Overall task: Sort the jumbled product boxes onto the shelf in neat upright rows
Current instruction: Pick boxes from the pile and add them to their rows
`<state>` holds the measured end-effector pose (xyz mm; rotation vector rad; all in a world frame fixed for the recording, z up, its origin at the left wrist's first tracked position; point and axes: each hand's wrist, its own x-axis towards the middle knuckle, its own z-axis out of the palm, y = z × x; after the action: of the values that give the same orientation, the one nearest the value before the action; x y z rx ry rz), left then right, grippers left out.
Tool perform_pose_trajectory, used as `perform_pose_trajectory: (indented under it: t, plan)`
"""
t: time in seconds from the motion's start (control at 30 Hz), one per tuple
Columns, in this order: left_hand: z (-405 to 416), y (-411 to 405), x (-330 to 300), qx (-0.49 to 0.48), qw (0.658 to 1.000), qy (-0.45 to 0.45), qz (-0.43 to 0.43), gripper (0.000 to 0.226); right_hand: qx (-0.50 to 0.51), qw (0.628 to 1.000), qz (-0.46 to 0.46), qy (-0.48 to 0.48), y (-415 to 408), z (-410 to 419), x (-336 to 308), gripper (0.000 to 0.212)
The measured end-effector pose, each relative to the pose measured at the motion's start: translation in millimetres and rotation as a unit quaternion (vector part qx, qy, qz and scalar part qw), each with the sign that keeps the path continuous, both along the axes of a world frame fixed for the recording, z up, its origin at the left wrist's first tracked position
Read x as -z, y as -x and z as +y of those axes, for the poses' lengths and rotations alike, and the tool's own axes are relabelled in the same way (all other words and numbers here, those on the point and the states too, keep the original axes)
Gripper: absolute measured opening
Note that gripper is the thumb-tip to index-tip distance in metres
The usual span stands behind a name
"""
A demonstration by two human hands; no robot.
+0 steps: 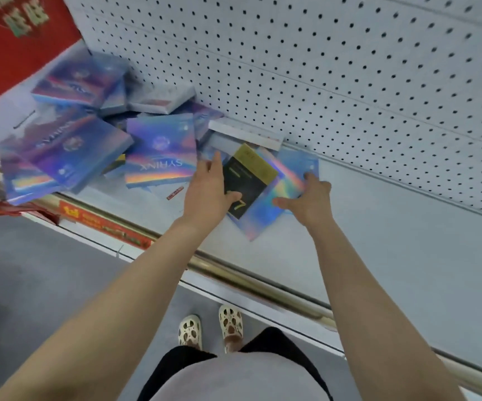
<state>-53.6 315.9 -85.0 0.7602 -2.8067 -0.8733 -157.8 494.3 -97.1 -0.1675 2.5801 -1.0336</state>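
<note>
Shelf (378,241), pale grey, running from the left edge down to the lower right of the frame, backed by a white pegboard panel (321,68) across the upper right; brass-coloured front rail (263,280) along its near lip, with a red price strip (103,224) at centre left. Jumbled product boxes (95,125), holographic blue-violet with rainbow bands, heaped in the upper left, lying flat or tilted across one another, none upright; one box (161,151) at the pile's right edge lies face up, its lettering upside down to the camera. White-edged box (245,134) set against the pegboard at upper centre, just above the hands. Black and gold box (248,178) at centre frame, tilted, lying on a holographic box (274,198) flat on the shelf; a second holographic box (297,163) shows behind it toward the pegboard. Left hand (208,192) at centre, thumb curled over the lower left edge of the black and gold box and fingers along its left side, gripping it. Right hand (309,198) just right of centre, fingers curled on the right edge of the holographic box, thumb toward its face, grasping it. Both forearms bare, reaching up from the bottom corners. Red banner (11,39) in the top left corner. Grey floor (46,285) at lower left; a pair of cream perforated shoes (211,328) at bottom centre.
</note>
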Motion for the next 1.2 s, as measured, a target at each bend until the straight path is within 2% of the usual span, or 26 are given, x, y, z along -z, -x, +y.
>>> perform_pose_trajectory:
  t: [0.1, 0.17, 0.27, 0.33, 0.43, 0.57, 0.77, 0.93, 1.03, 1.2]
  plan:
    - [0, -1, 2, 0.028, 0.999, -0.020, -0.005, 0.098, 0.097, 0.989, -0.039, 0.101, -10, 14, 1, 0.055]
    - [-1, -3, 5, 0.048, 0.998, -0.021, 0.028, 0.078, 0.146, 0.978, -0.043, 0.145, -15, 21, -3, 0.044]
    - [-1, -10, 8, -0.001, 0.988, -0.112, 0.109, 0.041, 0.199, 0.949, -0.043, 0.242, -22, 33, -11, 0.027]
    - [-1, -13, 10, -0.035, 0.980, -0.156, 0.117, 0.028, 0.221, 0.925, -0.050, 0.305, -28, 40, -20, 0.020]
    - [3, -20, 12, -0.050, 0.962, -0.241, 0.115, 0.020, 0.242, 0.905, -0.025, 0.348, -39, 47, -30, 0.014]
    - [6, -31, 12, -0.056, 0.939, -0.315, 0.127, 0.010, 0.299, 0.886, 0.029, 0.354, -64, 59, -34, 0.007]
    - [5, -60, 6, 0.024, 0.924, -0.366, 0.105, 0.018, 0.394, 0.835, 0.091, 0.374, -135, 80, -37, 0.012]
    - [21, -85, 5, 0.100, 0.918, -0.378, 0.066, 0.015, 0.462, 0.790, 0.122, 0.385, -206, 100, -38, 0.011]
    - [42, -97, 7, 0.144, 0.907, -0.394, 0.047, 0.014, 0.502, 0.768, 0.140, 0.372, -246, 123, -35, 0.003]
    - [96, -112, 9, 0.232, 0.903, -0.360, 0.017, 0.013, 0.576, 0.724, 0.161, 0.345, -303, 165, -26, 0.009]
